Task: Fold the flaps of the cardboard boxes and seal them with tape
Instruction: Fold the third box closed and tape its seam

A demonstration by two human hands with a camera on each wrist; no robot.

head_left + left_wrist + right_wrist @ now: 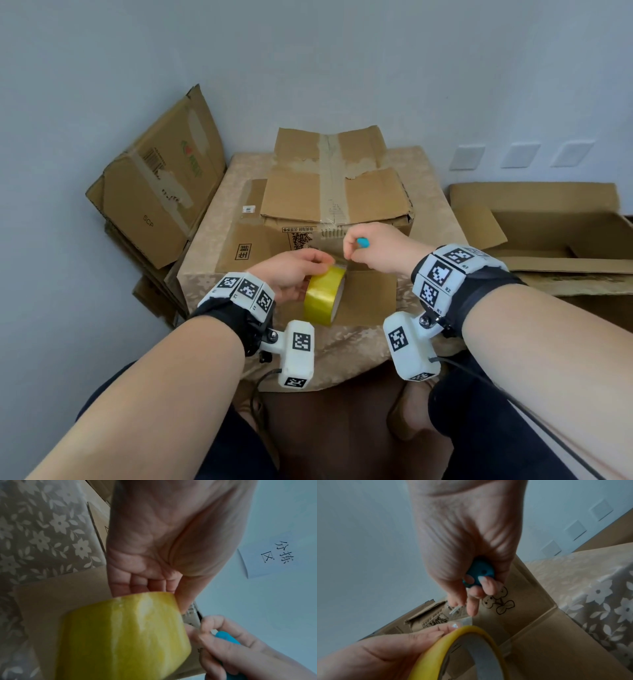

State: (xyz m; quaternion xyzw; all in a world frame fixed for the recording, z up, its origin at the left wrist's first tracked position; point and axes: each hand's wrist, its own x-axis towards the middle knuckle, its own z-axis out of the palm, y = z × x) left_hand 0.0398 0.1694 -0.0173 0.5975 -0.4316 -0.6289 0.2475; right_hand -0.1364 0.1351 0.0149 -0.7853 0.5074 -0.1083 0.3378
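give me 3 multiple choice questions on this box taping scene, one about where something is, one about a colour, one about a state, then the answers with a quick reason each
1. Where is the flattened box with SCP printed on it?
A. leaning against the wall at left
B. on the person's lap
C. on top of the taped box

2. What colour is the tape roll?
A. red
B. yellow
C. black

3. What is the right hand doing?
A. lying flat and open
B. gripping a small blue tool
C. holding nothing, in a fist

Answers:
1. A: the flattened box stands tilted against the wall beside the table.
2. B: the tape roll in the left hand is yellow.
3. B: the right hand curls round the blue tool.
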